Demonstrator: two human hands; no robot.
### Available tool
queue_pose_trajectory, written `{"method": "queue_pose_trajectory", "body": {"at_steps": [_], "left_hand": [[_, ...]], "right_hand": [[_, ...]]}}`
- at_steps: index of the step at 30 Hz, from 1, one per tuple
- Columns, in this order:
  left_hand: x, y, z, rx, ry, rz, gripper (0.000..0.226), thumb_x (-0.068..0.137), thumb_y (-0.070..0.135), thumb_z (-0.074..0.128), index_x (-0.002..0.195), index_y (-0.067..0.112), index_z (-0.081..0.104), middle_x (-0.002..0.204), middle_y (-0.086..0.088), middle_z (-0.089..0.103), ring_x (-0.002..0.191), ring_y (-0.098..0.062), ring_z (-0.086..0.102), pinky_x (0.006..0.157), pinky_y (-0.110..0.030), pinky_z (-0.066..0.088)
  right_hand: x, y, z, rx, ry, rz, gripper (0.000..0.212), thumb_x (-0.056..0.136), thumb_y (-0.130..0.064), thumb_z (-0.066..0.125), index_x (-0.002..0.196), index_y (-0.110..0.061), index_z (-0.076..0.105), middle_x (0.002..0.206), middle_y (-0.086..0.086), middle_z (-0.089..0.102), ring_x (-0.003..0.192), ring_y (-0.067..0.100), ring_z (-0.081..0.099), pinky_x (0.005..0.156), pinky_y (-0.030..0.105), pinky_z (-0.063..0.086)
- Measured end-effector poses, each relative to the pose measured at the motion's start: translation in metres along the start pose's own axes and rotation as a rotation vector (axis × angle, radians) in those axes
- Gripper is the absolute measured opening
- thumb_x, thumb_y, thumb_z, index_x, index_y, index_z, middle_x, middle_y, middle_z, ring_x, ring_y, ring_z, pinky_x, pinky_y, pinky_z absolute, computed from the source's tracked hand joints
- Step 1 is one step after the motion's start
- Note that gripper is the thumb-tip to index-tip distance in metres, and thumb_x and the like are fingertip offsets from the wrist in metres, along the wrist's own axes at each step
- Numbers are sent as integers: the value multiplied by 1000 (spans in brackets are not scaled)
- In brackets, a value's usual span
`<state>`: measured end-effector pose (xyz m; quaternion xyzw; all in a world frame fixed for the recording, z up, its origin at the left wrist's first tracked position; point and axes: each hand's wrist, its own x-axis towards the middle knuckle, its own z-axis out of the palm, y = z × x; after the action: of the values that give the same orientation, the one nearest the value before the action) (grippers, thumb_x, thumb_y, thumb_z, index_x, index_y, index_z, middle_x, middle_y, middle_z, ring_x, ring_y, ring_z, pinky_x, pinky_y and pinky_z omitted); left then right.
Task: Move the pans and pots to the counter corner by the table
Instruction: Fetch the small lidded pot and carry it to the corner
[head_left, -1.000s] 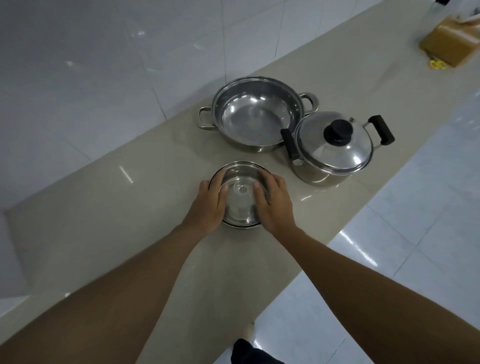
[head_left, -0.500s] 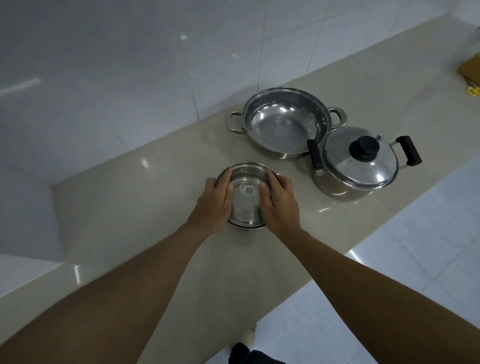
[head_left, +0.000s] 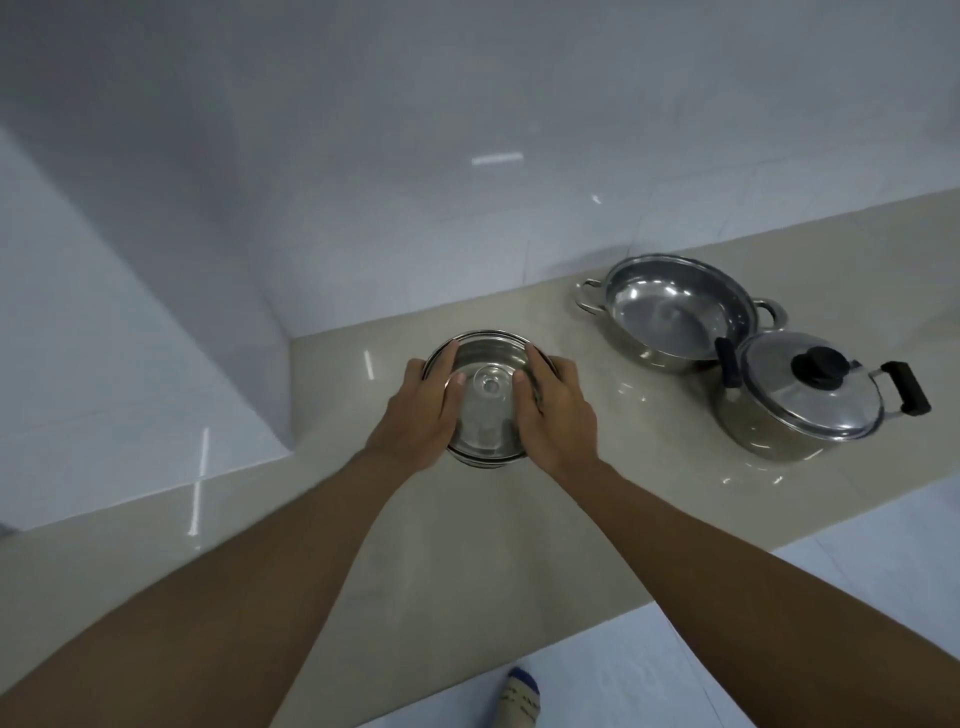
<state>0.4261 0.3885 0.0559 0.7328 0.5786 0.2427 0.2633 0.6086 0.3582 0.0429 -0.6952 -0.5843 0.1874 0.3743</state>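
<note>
A small steel pot with a glass lid (head_left: 487, 384) sits between both hands over the beige counter (head_left: 395, 519). My left hand (head_left: 418, 415) grips its left rim and my right hand (head_left: 553, 410) grips its right rim, thumbs resting on the lid. Whether the pot touches the counter I cannot tell. To the right stand a wide open steel pan with two loop handles (head_left: 675, 312) and, in front of it, a lidded steel pot with black handles and a black knob (head_left: 810, 400).
White tiled walls meet at a corner (head_left: 285, 338) just left of the small pot, where the counter turns. The counter's front edge runs diagonally at lower right, with white floor tiles beyond. A socked foot (head_left: 519, 696) shows at the bottom.
Both hands have carried the small lidded pot leftward, away from the two other vessels and closer to the wall corner. The view has swung left with them.
</note>
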Motion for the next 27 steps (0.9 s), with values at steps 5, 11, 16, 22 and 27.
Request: {"method": "queue_pose_trajectory", "body": {"at_steps": [5, 11, 16, 22, 27], "left_hand": [[-59, -32, -70, 13, 92, -29, 49, 104, 50, 24, 152, 42, 24, 129, -5, 45, 115, -32, 55, 98, -38, 42], [-146, -80, -156, 50, 196, -127, 49, 105, 48, 24, 153, 41, 23, 126, -5, 44, 111, -35, 56, 98, -43, 45], [-225, -125, -218, 67, 292, -211, 47, 105, 45, 25, 152, 41, 24, 119, -7, 46, 109, -35, 56, 99, -43, 45], [-299, -180, -279, 89, 393, -330, 48, 106, 45, 26, 154, 39, 23, 138, -10, 42, 125, -36, 49, 106, -43, 40], [-345, -231, -328, 87, 465, -442, 51, 106, 46, 23, 156, 38, 19, 146, -6, 40, 136, -25, 37, 112, -40, 32]], "right_hand": [[-40, -69, 35, 0, -42, -114, 43, 103, -40, 41, 146, -37, 44, 135, -8, 45, 104, 20, 63, 83, 29, 38], [-101, -160, 87, 38, -130, -213, 42, 104, -41, 39, 145, -37, 45, 134, -7, 46, 103, 19, 63, 82, 29, 37], [-157, -231, 134, 69, -224, -314, 41, 104, -42, 39, 143, -37, 47, 132, -5, 47, 100, 21, 63, 81, 30, 37], [-209, -306, 190, 96, -343, -427, 40, 103, -43, 39, 143, -37, 47, 129, -6, 46, 89, 15, 61, 85, 31, 40], [-236, -367, 249, 98, -443, -518, 41, 103, -43, 40, 143, -35, 47, 130, -3, 47, 91, 22, 64, 82, 31, 38]]}}
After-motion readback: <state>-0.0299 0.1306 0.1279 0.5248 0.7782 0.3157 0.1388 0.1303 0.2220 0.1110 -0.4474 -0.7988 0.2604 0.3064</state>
